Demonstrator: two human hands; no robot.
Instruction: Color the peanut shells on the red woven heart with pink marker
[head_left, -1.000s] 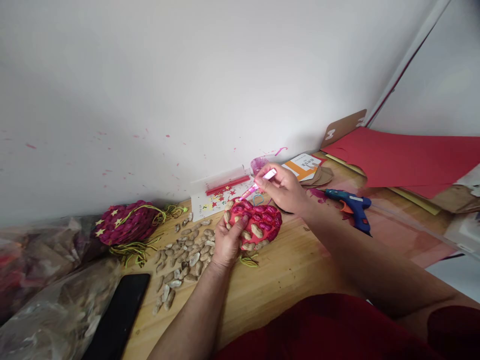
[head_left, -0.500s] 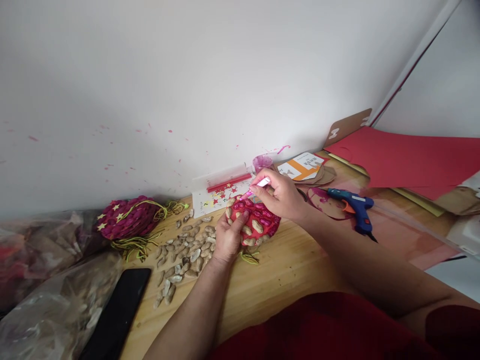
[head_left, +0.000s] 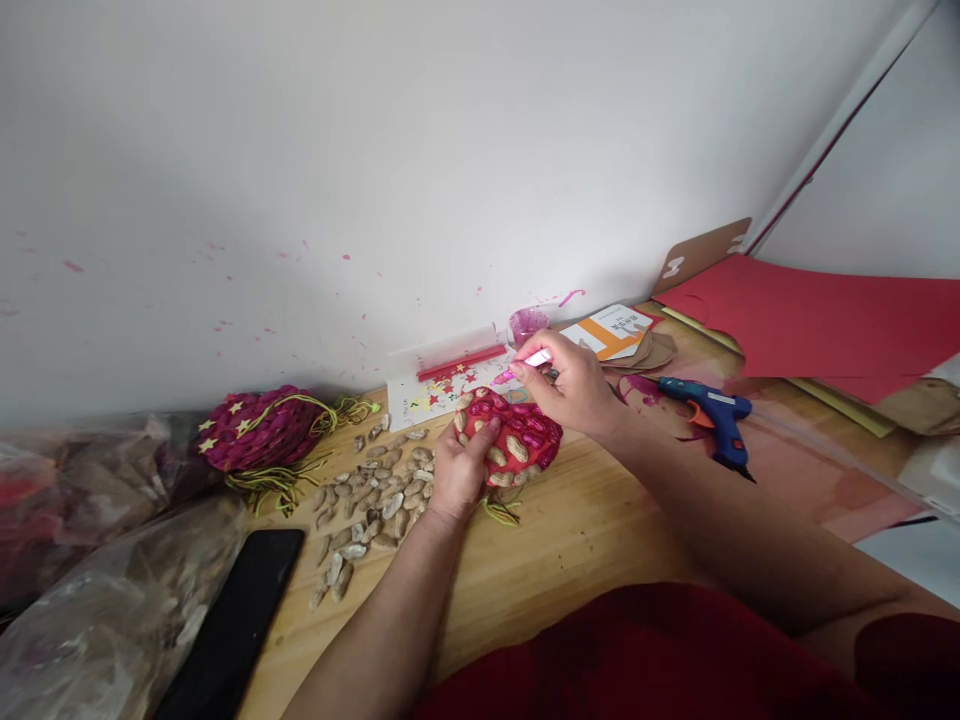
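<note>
My left hand grips the left edge of a red round craft piece covered with peanut shells, some painted magenta, holding it on the wooden table. My right hand pinches a pink marker, its tip pointing down-left at the top of the craft piece. A heap of plain peanut shells lies just left of my left hand.
A finished magenta shell ball with stars and green string sits at left, beside plastic bags and a black phone. A blue glue gun, red paper sheets, a star sticker sheet and a small pink cup lie behind.
My right hand with the marker shifted slightly over the top of the craft piece. My left hand keeps its hold; the view drifted a little.
</note>
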